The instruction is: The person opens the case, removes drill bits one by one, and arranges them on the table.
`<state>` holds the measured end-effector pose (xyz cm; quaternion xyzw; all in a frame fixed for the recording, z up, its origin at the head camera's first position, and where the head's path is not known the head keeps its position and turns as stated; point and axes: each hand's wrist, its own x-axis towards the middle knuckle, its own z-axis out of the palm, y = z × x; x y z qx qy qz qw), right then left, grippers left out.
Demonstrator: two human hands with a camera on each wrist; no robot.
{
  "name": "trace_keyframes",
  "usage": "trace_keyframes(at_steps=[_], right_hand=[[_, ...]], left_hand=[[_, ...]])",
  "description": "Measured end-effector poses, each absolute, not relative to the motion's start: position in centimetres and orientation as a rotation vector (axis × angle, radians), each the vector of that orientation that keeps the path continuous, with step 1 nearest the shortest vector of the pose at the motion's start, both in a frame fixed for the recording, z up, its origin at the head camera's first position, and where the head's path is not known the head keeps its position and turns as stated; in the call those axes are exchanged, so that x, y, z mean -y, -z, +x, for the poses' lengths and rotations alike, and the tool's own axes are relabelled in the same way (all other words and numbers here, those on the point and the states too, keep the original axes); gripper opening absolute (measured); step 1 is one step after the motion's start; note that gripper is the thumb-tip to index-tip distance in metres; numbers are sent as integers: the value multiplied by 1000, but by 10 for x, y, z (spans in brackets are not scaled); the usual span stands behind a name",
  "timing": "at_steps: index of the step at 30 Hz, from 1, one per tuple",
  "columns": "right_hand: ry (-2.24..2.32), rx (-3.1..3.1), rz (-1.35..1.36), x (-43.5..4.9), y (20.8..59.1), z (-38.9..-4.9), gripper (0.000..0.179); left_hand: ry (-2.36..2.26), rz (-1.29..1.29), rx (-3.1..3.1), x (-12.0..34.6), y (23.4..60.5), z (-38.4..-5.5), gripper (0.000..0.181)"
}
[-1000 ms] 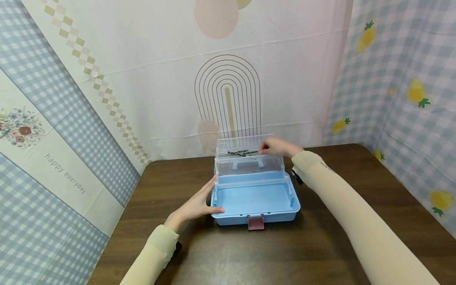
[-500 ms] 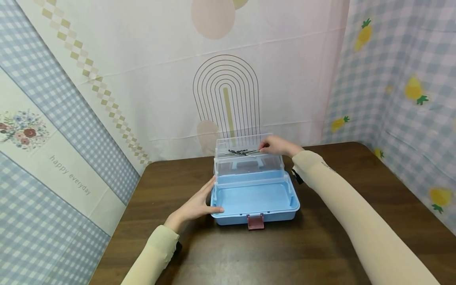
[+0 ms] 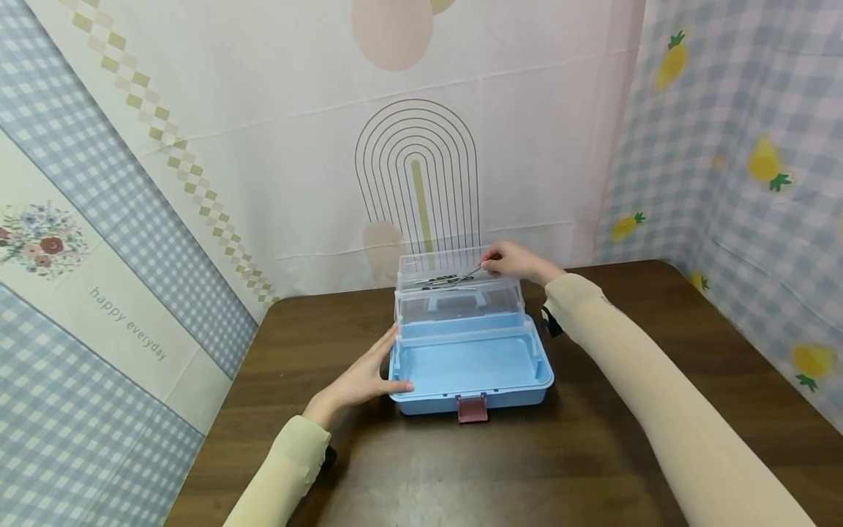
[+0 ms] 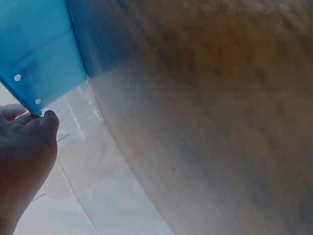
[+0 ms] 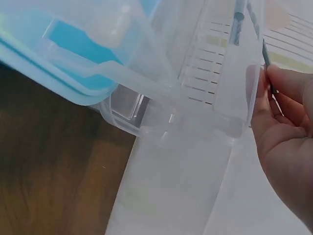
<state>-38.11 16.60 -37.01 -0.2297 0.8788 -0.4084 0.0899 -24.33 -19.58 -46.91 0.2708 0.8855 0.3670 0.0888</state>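
Note:
A light-blue toolbox (image 3: pixel 470 366) stands on the table with its clear stepped trays (image 3: pixel 418 313) raised at the back. In the top tray lie several dark drill bits (image 3: pixel 436 282) with pale shanks. Just above that tray's right end, my right hand (image 3: pixel 516 262) pinches one drill bit (image 5: pixel 266 54) between thumb and fingertips. It slants down towards the others. At the box's left side rests my left hand (image 3: pixel 358 378), fingers stretched along the wall and thumb on the front rim. A maroon latch (image 3: pixel 472 408) hangs down at the front.
The brown wooden table (image 3: pixel 527 468) ends at a white patterned cloth (image 3: pixel 296 176) behind the box. Checked cloths hang on the left and right sides. The main compartment's blue floor shows below the trays.
My right hand has risen slightly, lifting one end of the pinched drill bit off the others. My left hand keeps its place on the toolbox.

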Motion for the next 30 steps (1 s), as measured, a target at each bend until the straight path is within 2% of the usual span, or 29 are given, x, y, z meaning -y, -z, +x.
trace_keyframes(at_steps=[9,19,30], right_hand=[[1505,-2520,-516,-176,368,-381,35],[1844,-2418,-362,-197,362,-381,39],[1900,-2442,-324,-239,357,-376,41]], left_hand=[[-1078,799,-2634,196,470,-244,116],[-1084,816,-2637,197,469,-245,115],[-1059,796,-2639,197,469,-245,115]])
